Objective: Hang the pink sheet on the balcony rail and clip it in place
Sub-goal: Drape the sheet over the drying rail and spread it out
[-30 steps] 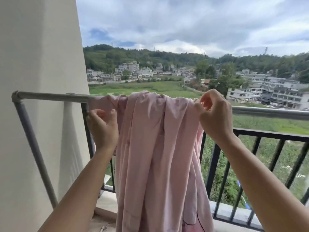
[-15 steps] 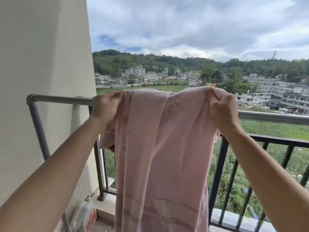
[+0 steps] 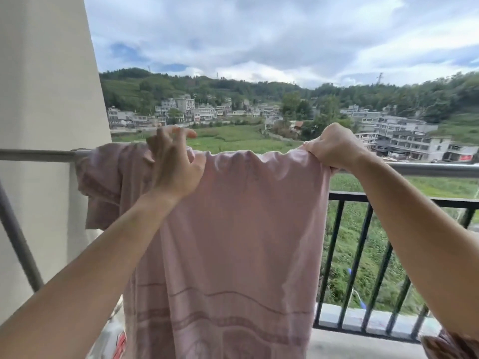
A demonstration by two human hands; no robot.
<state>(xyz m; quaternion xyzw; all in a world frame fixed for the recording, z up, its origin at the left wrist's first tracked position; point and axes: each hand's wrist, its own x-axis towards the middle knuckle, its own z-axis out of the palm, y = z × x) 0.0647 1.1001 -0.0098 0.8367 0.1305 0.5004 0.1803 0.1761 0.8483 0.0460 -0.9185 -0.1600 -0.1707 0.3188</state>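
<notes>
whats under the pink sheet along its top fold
The grey rail runs under the pink sheet; it shows bare on both sides. The stretch beneath the cloth is covered. No clips show.

I can read no words from where I stand. The red sign (image 3: 465, 157) on a far building is too small, and the red marks on the container (image 3: 114, 338) below are blurred.

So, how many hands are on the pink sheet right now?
2. The left hand rests on the top fold of the pink sheet, toward the left, fingers raised; the right hand grips its top right corner at the rail. No other hand shows.
</notes>
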